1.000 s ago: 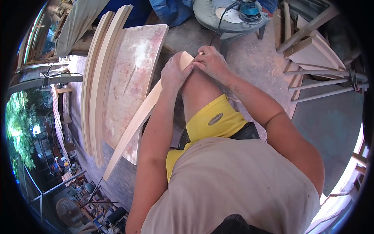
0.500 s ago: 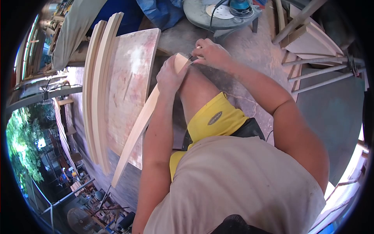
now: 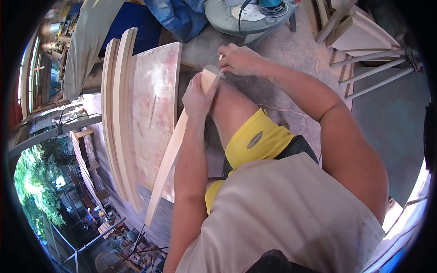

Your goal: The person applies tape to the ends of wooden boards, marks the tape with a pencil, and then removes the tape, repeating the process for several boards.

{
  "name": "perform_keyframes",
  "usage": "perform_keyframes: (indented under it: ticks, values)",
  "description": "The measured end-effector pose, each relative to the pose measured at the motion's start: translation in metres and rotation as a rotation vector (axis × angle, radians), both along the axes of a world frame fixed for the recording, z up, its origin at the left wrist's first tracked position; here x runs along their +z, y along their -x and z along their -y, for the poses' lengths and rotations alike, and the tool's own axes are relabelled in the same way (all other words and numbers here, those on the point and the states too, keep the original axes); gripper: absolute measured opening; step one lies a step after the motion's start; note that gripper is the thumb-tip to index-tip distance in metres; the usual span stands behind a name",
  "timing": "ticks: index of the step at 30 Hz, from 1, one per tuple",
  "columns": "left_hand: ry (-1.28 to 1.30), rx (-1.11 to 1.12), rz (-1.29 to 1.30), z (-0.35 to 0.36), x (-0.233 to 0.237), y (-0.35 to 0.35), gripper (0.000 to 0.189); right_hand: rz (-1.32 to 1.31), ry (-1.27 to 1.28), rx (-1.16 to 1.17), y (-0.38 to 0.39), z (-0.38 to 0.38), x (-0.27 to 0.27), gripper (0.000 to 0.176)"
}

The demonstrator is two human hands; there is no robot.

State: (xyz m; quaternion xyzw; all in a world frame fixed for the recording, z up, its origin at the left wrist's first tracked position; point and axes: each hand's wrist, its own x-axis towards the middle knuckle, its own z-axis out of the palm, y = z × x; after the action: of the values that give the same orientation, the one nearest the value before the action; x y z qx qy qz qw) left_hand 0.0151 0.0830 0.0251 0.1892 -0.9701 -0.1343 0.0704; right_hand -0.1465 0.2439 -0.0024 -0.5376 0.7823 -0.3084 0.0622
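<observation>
My left hand (image 3: 196, 96) is wrapped around a long pale wooden strip (image 3: 167, 159) near its upper end. That end rests over my knee, and the strip runs down to the left under my forearm. My right hand (image 3: 240, 60) is closed on a small hand tool, mostly hidden by the fingers, with a bit of its pale handle (image 3: 221, 57) showing. The right fingertips are right at the end of the strip.
Two long wooden pieces (image 3: 119, 123) lean along a stained board (image 3: 154, 104) at left. A grey plastic table (image 3: 218, 18) ahead carries a blue power sander (image 3: 272, 6) and a sanding disc (image 3: 248, 12). Metal tubes (image 3: 364, 57) and curved wood parts (image 3: 364, 34) stand at right.
The view has shifted slightly. My right hand has turned a little at the strip's end, and the tool's dark shaft no longer shows. My left hand keeps its hold on the strip.
</observation>
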Motion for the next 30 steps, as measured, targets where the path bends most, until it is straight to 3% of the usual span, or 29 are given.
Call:
perform_keyframes:
  ticks: [11, 20, 25, 30]
  values:
    - [-0.034, -0.01, -0.01, 0.002, 0.001, 0.003, 0.063, 0.001, -0.005, 0.019, 0.002, 0.013, 0.004, 0.013]
    - [-0.009, 0.126, 0.109, -0.021, 0.011, 0.021, 0.064, -0.033, -0.038, 0.038, 0.003, 0.008, 0.01, 0.015]
    - [-0.007, 0.019, 0.059, -0.041, 0.015, 0.002, 0.062, 0.09, -0.021, 0.351, 0.028, -0.013, 0.018, 0.024]
    - [-0.043, 0.008, 0.046, -0.055, 0.023, -0.01, 0.061, 0.098, -0.029, 0.443, 0.031, -0.026, 0.024, 0.025]
